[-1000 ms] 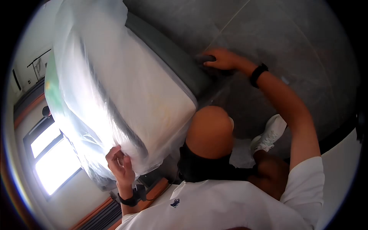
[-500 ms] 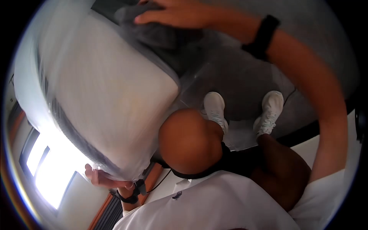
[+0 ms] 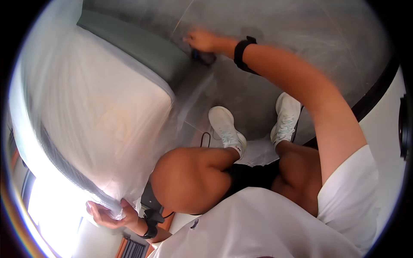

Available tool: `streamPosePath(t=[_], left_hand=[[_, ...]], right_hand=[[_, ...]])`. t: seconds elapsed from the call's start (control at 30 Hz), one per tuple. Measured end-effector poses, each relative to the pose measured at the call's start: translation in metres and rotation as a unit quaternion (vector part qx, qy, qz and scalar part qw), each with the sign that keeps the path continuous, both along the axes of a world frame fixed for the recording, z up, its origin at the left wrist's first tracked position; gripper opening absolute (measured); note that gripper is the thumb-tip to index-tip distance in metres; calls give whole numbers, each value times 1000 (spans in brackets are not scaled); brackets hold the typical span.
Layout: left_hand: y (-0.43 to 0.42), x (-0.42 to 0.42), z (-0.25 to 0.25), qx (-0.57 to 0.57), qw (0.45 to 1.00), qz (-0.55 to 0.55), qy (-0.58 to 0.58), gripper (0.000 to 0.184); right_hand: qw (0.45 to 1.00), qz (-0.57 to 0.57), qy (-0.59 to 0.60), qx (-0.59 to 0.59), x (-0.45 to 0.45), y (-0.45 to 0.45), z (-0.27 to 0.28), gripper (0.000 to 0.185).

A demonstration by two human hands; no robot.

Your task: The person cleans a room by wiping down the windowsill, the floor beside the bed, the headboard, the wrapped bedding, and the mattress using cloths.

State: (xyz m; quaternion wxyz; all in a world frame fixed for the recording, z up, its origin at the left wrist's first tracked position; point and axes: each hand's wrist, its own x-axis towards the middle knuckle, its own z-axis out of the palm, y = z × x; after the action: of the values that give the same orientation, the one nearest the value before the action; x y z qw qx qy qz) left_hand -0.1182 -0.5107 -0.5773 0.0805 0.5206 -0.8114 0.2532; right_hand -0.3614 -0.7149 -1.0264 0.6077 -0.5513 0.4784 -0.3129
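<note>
Large white boxy block [image 3: 116, 124] in clear plastic film [image 3: 112, 205] stands at person's left; left hand [image 3: 112, 216] half-curls round film at its near end, and film could slip or tear if pulled. Right hand [image 3: 201, 41] blurs beside small dark object [image 3: 206, 58], hold can't be told. Grey tiled floor [image 3: 266, 23] beyond offers room; left knee [image 3: 185, 180] crowds block's edge.

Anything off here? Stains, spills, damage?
One thing: a faint yellowish patch on the pale face of the plastic-wrapped piece, standing out from the whiter surface around it. Stain or print, I can't tell. No spill is visible.
</note>
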Motion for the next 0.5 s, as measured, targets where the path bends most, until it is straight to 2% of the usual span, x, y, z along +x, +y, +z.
streamPosePath(t=[0.07,0.1,0.17,0.2,0.23,0.27,0.3,0.33,0.37,0.43,0.5], left_hand=[[-6,-9,2,-5,1000,15,-26,67],[-9,-8,4,-2,1000,13,-25,67],[0,-8,10,70,994,75,22,64],[2,-18,3,73,992,88,62,60],[3,-22,-1,68,992,88,58,60],[5,-21,-4,20,998,67,3,58],[7,-20,-9,-26,997,46,-52,55],[14,-18,-20,-76,996,30,-48,51],[15,-17,-29,-74,996,29,-49,51],[20,-17,-39,-124,986,-77,81,50],[35,-10,-59,-133,981,-60,124,47]], right_hand=[[961,137,215,-102,-12,27,37,40],[962,136,216,-99,-13,27,33,40],[992,75,97,-37,-6,38,20,34],[992,77,93,-39,-3,39,8,34],[997,27,59,-47,-3,37,-1,31],[998,-22,25,-51,-2,39,-10,29],[998,-21,24,-48,-1,49,-9,29],[999,-4,45,-30,-1,62,-4,32],[998,12,65,-10,1,77,1,35],[998,-4,54,32,6,103,16,36],[996,-27,55,59,6,95,8,37]])
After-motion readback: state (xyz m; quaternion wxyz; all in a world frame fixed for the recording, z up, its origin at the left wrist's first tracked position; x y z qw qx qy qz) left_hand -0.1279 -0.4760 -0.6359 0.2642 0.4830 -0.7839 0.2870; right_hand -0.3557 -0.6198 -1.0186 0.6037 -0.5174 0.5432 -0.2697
